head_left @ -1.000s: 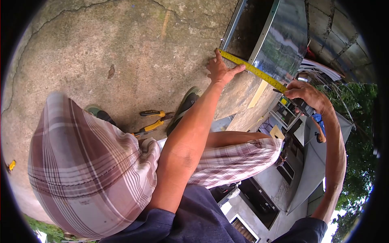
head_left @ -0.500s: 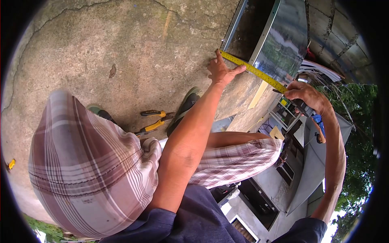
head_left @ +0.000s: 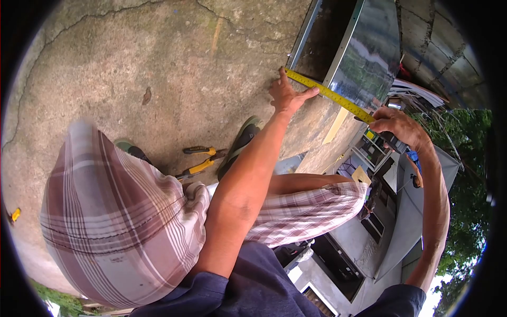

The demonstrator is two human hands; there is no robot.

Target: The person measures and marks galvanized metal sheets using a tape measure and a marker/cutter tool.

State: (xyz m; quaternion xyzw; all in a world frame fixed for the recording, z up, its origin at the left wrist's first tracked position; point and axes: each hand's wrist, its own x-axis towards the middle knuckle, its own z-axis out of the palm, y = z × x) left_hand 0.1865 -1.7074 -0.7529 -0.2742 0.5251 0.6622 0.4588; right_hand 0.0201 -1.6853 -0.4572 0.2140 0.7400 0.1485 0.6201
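Observation:
A yellow tape measure blade stretches across the near end of a shiny sheet-metal piece with a dark open channel. My left hand is at the blade's far end, index finger on its tip and thumb spread along it, holding it by the metal edge. My right hand is closed around the tape measure's dark case, where the blade comes out. The blade is drawn taut between both hands.
Pliers with yellow-and-black handles lie on the cracked concrete floor near my shoe. Another small yellow tool sits at the far left. A concrete block wall and stacked sheets stand beyond the metal.
Both hands keep their hold on the tape measure. The blade and left hand have shifted very slightly; the rest is almost the same.

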